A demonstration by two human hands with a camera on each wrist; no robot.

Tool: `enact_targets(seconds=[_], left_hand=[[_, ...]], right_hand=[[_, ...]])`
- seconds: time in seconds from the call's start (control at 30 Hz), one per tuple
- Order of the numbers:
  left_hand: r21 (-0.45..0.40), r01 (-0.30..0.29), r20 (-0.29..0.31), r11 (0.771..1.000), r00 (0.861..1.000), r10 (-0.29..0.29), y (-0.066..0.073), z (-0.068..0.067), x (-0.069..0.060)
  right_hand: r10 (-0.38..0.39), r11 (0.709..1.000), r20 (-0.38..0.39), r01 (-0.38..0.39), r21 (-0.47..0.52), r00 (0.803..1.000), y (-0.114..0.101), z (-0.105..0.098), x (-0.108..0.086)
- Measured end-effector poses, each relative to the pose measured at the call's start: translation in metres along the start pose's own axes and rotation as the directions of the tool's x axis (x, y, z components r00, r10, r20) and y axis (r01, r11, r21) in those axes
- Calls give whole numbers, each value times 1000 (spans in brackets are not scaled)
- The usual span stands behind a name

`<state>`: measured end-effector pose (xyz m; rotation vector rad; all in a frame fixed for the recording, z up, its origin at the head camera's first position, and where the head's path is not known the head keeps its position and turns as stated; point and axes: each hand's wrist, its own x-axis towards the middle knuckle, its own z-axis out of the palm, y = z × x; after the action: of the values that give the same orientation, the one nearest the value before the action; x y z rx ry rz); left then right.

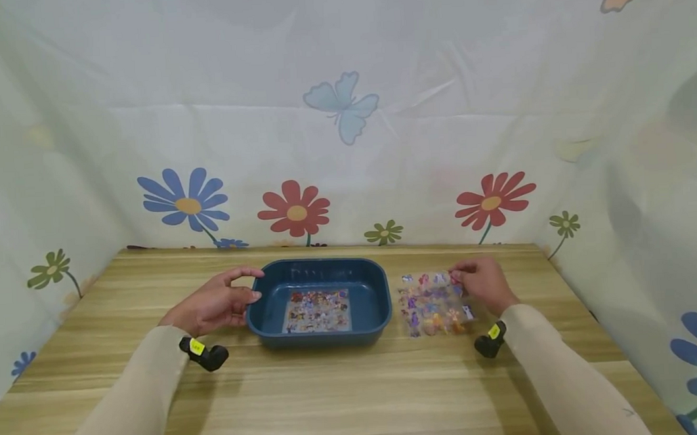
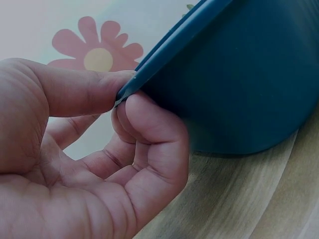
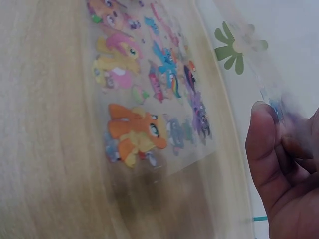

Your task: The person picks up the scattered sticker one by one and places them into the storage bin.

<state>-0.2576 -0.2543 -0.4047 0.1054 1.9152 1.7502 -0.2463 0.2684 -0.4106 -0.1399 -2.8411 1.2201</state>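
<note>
A dark blue plastic basin (image 1: 370, 308) stands on the table, and my left hand (image 1: 214, 303) pinches its left rim between thumb and finger, as the left wrist view shows close up. Inside the basin lies a clear sticker sheet (image 1: 318, 311) with small colourful figures. To the right of the basin, my right hand (image 1: 485, 282) pinches the edge of a clear sheet by its upper right corner. Beneath or beside it, a pony sticker sheet (image 3: 144, 99) lies on the table. Blur and see-through film hide how many sheets are there.
The wood-grain table (image 1: 334, 395) reaches back to a pale cloth backdrop (image 1: 405, 168) printed with flowers and a butterfly. Similar cloth hangs along both sides. A small black device (image 1: 208, 356) is strapped to each wrist.
</note>
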Motion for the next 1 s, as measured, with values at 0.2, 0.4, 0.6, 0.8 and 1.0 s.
enact_targets(seconds=[0.2, 0.4, 0.6, 0.8, 1.0], left_hand=[[-11, -3, 9, 1000, 1000, 4, -1, 0, 1], [-17, -6, 15, 1000, 1000, 7, -1, -2, 1], [-18, -5, 13, 1000, 1000, 5, -1, -1, 1], [-20, -4, 10, 1000, 1000, 4, -2, -1, 0], [-33, -8, 14, 999, 1000, 9, -1, 0, -1]], right_hand=[[19, 999, -3, -19, 39, 1000, -3, -3, 1], [20, 997, 10, -20, 71, 1000, -9, -7, 1], [-13, 994, 26, 10, 110, 1000, -15, -10, 0], [-30, 987, 32, 25, 159, 999, -23, -9, -1], [-29, 982, 49, 20, 185, 998, -29, -5, -2]])
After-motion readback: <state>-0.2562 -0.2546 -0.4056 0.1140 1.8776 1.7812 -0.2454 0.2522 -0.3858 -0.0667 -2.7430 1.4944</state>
